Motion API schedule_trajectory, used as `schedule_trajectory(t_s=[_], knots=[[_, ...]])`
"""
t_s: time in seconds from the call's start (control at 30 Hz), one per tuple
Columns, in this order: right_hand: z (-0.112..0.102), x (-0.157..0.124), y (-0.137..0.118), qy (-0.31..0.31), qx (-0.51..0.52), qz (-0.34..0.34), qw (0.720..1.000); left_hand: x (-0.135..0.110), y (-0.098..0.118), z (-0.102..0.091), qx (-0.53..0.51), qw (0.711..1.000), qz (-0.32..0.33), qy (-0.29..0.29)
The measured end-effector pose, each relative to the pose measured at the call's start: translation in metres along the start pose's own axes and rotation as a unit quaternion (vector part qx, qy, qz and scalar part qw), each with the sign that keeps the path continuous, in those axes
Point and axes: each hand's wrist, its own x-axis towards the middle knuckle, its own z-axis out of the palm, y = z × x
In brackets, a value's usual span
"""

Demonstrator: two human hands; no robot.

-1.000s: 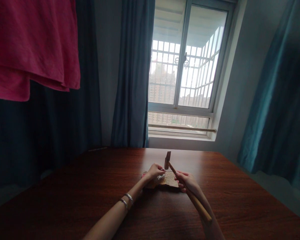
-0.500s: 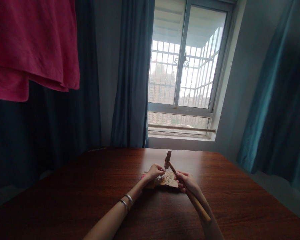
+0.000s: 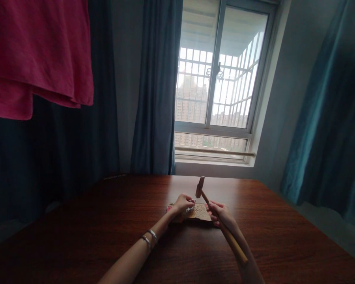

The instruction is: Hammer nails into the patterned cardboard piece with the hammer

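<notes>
My right hand [image 3: 223,215] is wrapped around the wooden handle of a hammer [image 3: 231,240], whose head is up over the board and tilted. With finger and thumb together, my left hand [image 3: 183,204] pinches a thin nail [image 3: 195,202] that stands roughly upright, just below and left of the hammer head. Under both hands lies a flat tan piece [image 3: 201,212] with a dotted or pitted surface and a ragged front edge. Small shiny silvery bits [image 3: 190,209] show beneath my left fingers, too small to make out.
The brown wooden table [image 3: 171,252] spreads around the hands. Behind it are a barred window [image 3: 213,79] and blue curtains [image 3: 154,86]. A pink cloth [image 3: 41,59] hangs at the upper left.
The hammer head has lifted a little, up and to the right, away from the nail. My left hand has stayed in place.
</notes>
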Motion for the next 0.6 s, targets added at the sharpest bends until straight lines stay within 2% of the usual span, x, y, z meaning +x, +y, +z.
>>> schedule_trajectory(t_s=[0.17, 0.33, 0.6], knots=[[-0.0006, 0.0013, 0.0017, -0.011, -0.007, 0.017, 1.0, 0.0015, -0.0027, 0.0018, -0.014, 1.0, -0.001, -0.008], [0.0002, 0.0004, 0.002, -0.026, -0.001, 0.006, 1.0, 0.0004, -0.0008, 0.0012, -0.02, 1.0, -0.006, -0.014], [0.0019, -0.0006, 0.0012, -0.007, -0.003, -0.009, 1.0, 0.0019, -0.005, 0.002, -0.021, 1.0, -0.008, -0.01]])
